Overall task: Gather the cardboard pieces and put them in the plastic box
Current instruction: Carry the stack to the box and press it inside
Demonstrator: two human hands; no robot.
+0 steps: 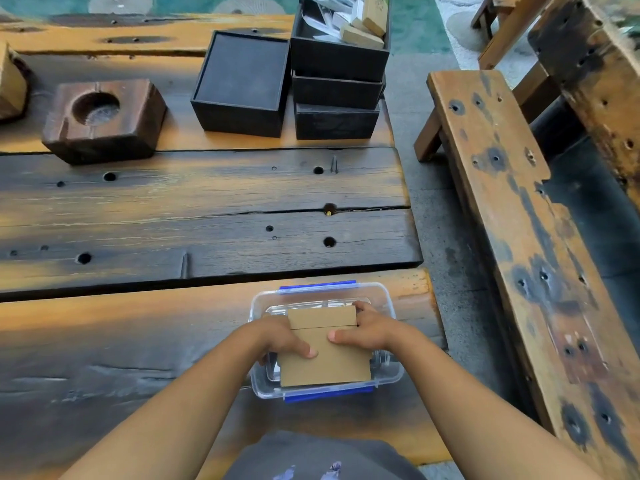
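A clear plastic box (391,303) with blue clips sits at the near right edge of the wooden table. Brown cardboard pieces (325,362) rest stacked over its opening, a smaller piece lying on the far part of the larger one. My left hand (282,337) grips the stack's left side, thumb on top. My right hand (369,329) grips its right side, thumb on top. More cardboard pieces (362,36) lie in the open black box at the far end of the table.
A stack of black boxes (337,95) and a separate black tray (242,84) stand at the back. A dark wooden block with a round hollow (104,119) sits back left. A wooden bench (502,209) runs along the right, past a grey floor gap.
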